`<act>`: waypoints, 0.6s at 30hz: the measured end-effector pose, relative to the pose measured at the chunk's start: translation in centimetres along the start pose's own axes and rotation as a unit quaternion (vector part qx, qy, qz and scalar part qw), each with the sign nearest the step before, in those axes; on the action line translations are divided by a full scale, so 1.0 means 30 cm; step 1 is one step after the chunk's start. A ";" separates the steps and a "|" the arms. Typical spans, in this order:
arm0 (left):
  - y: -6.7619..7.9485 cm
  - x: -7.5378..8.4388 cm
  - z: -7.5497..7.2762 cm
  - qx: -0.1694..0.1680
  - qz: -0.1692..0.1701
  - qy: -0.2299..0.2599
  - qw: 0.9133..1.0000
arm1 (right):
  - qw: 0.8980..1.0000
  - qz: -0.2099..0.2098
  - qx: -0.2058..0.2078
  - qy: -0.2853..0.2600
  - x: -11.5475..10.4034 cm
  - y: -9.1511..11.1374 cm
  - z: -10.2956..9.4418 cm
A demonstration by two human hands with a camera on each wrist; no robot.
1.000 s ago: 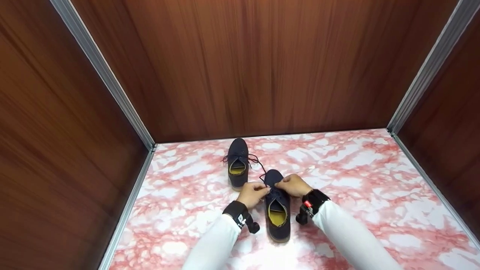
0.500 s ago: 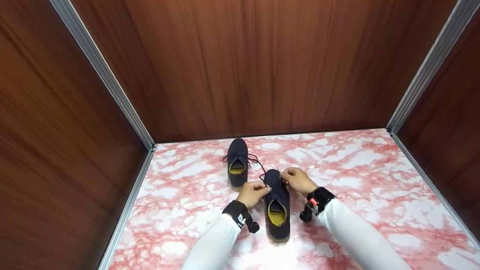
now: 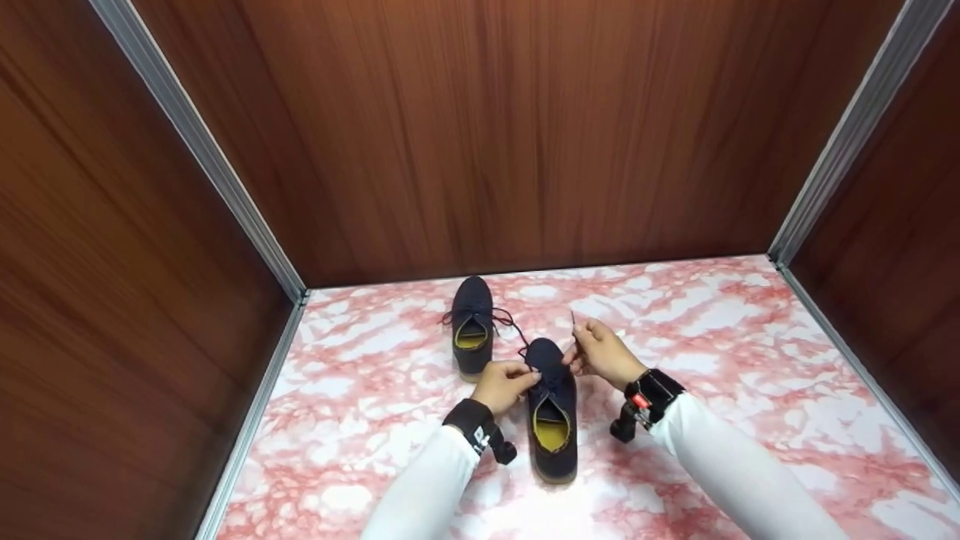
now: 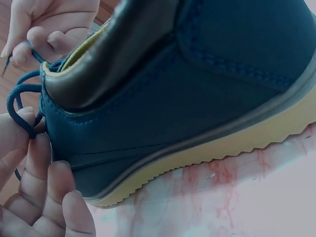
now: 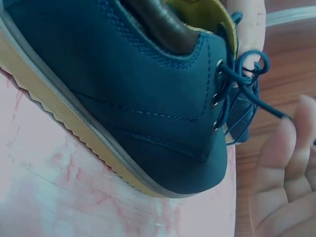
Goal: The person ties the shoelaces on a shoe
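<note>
Standing upright behind and to the left of the near shoe [image 3: 553, 405], a matching dark blue shoe [image 3: 471, 298] points its toe away, its laces out to both sides. Next, at the near shoe's left side, the left hand [image 3: 502, 386] pinches a loop of lace [image 4: 24, 87] between thumb and forefinger. The near shoe itself stands upright with its toe away, yellow inside and pale-soled, on a red-and-white marbled surface [image 3: 697, 405]. Just right of the near shoe's front, the right hand [image 3: 604, 356] pinches another lace [image 5: 266, 106], which runs straight from the near shoe's eyelets, its tip poking past the fingers. Farthest right is a white sleeve [image 3: 739, 465].
</note>
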State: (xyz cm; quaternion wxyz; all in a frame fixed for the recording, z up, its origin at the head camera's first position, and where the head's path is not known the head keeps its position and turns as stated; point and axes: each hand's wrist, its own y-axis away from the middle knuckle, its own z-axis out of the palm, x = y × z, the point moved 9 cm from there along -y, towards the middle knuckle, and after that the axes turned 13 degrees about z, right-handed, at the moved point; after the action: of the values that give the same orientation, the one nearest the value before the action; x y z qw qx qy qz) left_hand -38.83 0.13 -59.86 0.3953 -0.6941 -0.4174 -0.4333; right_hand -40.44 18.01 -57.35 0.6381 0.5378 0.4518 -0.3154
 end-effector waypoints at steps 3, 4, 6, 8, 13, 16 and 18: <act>-0.007 0.006 0.001 0.003 0.011 0.004 1.000 | 1.000 -0.012 -0.002 -0.008 -0.011 0.015 -0.010; -0.011 0.011 0.000 0.003 0.017 0.002 1.000 | 1.000 -0.013 -0.004 -0.009 -0.014 0.020 -0.013; -0.016 0.022 -0.003 0.004 0.026 -0.002 1.000 | 1.000 -0.018 -0.010 -0.004 -0.021 0.033 -0.018; -0.020 0.033 -0.002 0.002 0.028 -0.001 1.000 | 1.000 -0.024 -0.012 0.007 -0.026 0.044 -0.024; -0.027 0.048 0.014 -0.007 0.024 0.026 0.999 | 0.998 -0.049 -0.011 0.033 -0.038 0.065 -0.035; -0.034 0.054 0.027 -0.010 0.030 0.051 0.998 | 0.998 -0.057 -0.012 0.035 -0.046 0.073 -0.040; -0.037 0.058 0.035 -0.011 0.032 0.076 0.997 | 0.998 -0.060 -0.009 0.033 -0.052 0.079 -0.045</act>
State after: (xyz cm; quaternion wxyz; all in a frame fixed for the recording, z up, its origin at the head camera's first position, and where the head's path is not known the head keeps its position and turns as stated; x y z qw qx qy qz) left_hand -39.09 1.88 -58.36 0.4323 -0.6762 -0.3591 -0.4764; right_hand -39.27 19.73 -55.00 0.6075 0.5143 0.5069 -0.3309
